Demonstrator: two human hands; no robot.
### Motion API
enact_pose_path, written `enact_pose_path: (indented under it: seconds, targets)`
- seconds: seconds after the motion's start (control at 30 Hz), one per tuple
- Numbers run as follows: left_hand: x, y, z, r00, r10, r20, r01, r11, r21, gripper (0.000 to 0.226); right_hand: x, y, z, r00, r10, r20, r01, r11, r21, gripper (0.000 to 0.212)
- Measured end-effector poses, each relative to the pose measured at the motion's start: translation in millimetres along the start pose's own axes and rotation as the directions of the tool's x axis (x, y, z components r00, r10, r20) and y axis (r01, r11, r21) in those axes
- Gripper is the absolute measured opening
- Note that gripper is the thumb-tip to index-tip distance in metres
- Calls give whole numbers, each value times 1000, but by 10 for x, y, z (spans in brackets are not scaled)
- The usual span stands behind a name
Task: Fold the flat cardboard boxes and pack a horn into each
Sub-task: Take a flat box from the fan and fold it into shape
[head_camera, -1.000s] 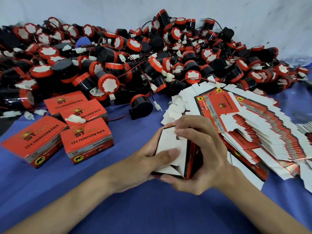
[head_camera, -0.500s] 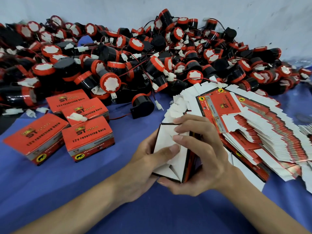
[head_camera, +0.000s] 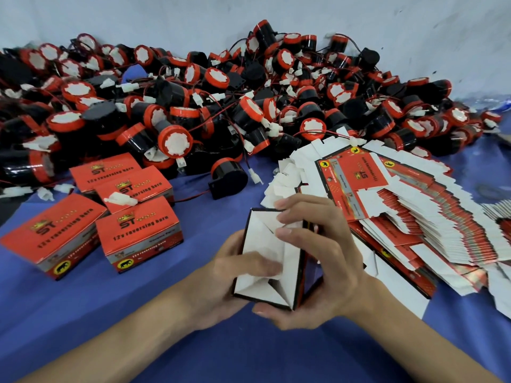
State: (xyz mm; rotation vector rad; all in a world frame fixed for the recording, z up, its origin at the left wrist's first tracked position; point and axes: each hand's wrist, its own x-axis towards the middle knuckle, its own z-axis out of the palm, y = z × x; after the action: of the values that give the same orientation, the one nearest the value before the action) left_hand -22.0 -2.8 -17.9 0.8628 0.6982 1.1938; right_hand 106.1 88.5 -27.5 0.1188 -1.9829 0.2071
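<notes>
Across a blue-covered table (head_camera: 110, 322) backed by a pale wall (head_camera: 387, 23), a heap of black-and-red horns (head_camera: 193, 106) with red wires and white connectors fills the far side from 9 o'clock round to 2 o'clock. At 3 o'clock a fanned stack of flat cardboard boxes (head_camera: 431, 233) lies slumped toward the right edge, its white flaps spread outward and one red printed blank (head_camera: 356, 172) face up on top. At 9 o'clock stand four closed red boxes (head_camera: 138, 233) lettered "12v reversing horn", set close together, with a loose white connector (head_camera: 121, 200) lying on one of them. Just below centre, at 6 o'clock, a person holds a half-folded box (head_camera: 265, 244) above the cloth, its white inner flaps turned toward the camera and partly tucked over one another. The left hand (head_camera: 221, 280) grips the box's left side, its thumb (head_camera: 249, 265) pressing flat across the lower flap. The right hand (head_camera: 329, 269) wraps round the box's right edge, fingers (head_camera: 298, 233) curled over the upper flaps and thumb under the bottom corner. A single horn (head_camera: 229, 178) lies apart from the heap at 12 o'clock from the hands, its red wire trailing left toward the closed boxes.
</notes>
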Motion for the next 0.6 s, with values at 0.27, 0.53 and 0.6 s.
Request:
enact_pose_path:
  seconds: [0.27, 0.53, 0.6]
  targets:
    - [8, -61, 28, 995, 22, -93, -17, 998, 59, 23, -7, -19, 40, 999, -6, 49, 5, 1000, 15, 55]
    - [31, 33, -106, 996, 67, -51, -73, 988, -139, 43, 30, 48, -76, 954, 189, 234, -183, 982, -51, 81]
    - [28, 38, -132, 998, 57, -41, -62, 990, -130, 51, 27, 54, -77, 947, 198, 253, -186, 980, -70, 86]
